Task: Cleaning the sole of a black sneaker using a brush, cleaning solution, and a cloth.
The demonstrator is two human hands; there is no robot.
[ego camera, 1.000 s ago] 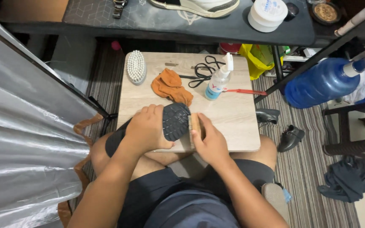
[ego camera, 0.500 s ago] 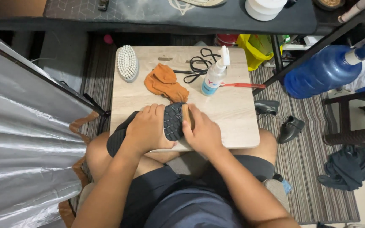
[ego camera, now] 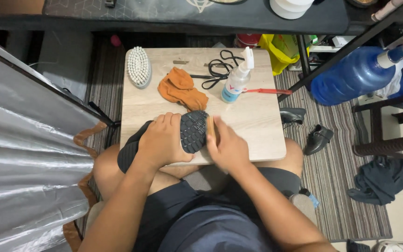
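Observation:
A black shoe (ego camera: 193, 131) lies sole-up at the near edge of a small wooden table (ego camera: 253, 116) over my lap. My left hand (ego camera: 164, 140) clasps the shoe around its middle. My right hand (ego camera: 227, 147) holds a small wooden-backed brush (ego camera: 211, 128) against the right side of the sole.
On the table stand a white oval brush (ego camera: 138, 66), an orange cloth (ego camera: 182, 88), black laces (ego camera: 220, 70), a spray bottle (ego camera: 238, 78) and a red-handled tool (ego camera: 262, 91). A blue water jug (ego camera: 350, 74), loose shoes (ego camera: 318, 139) and dark cloth (ego camera: 378, 179) lie right; silver sheet (ego camera: 29, 154) left.
The view has shifted slightly. My right hand with the brush has slid a little along the right side of the sole; my left hand keeps its grip on the shoe.

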